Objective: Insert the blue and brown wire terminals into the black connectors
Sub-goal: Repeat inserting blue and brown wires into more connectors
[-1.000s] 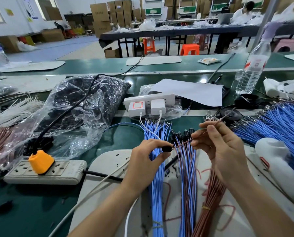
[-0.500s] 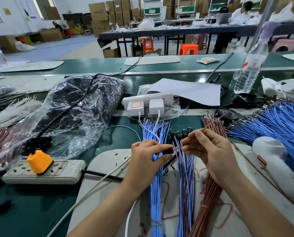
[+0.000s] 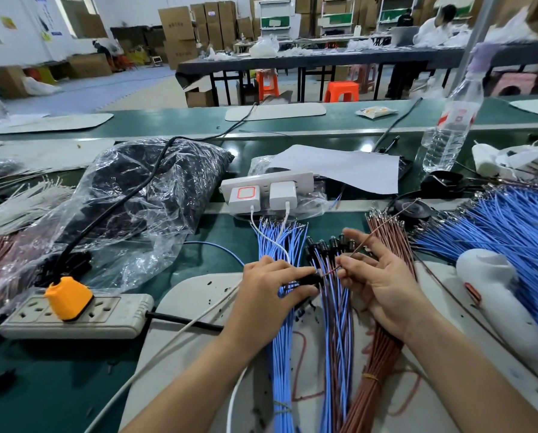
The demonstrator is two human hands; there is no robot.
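Right hand (image 3: 383, 282) has closed leftward toward left hand (image 3: 271, 289); brown wire (image 3: 372, 235) tip now sits at the black connector (image 3: 312, 279) mouth. Left hand pinches the connector; right thumb and forefinger pinch the wire just right of it. Wire's long axis runs far-right.

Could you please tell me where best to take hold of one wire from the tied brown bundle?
On the brown bundle, I would pinch one wire just behind its terminal at the fanned far end, coming from above. There the strands spread apart; near the yellow band they are packed tight.
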